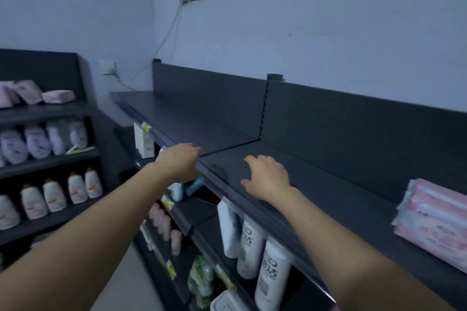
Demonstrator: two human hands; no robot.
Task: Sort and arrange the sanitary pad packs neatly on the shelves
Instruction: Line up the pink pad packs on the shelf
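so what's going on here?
A person has both hands up at the dark top shelf: the left hand touches its front edge, the right hand rests on it. Neither holds anything. A stack of pink packs sits at that shelf's right end; more pink packs lie on the unit to the left.

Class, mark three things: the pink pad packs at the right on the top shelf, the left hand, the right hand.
pink pad packs (437, 219), head view, wrapper in the middle of the stack.
left hand (180, 160), head view, back of the hand.
right hand (269, 177), head view, back of the hand.
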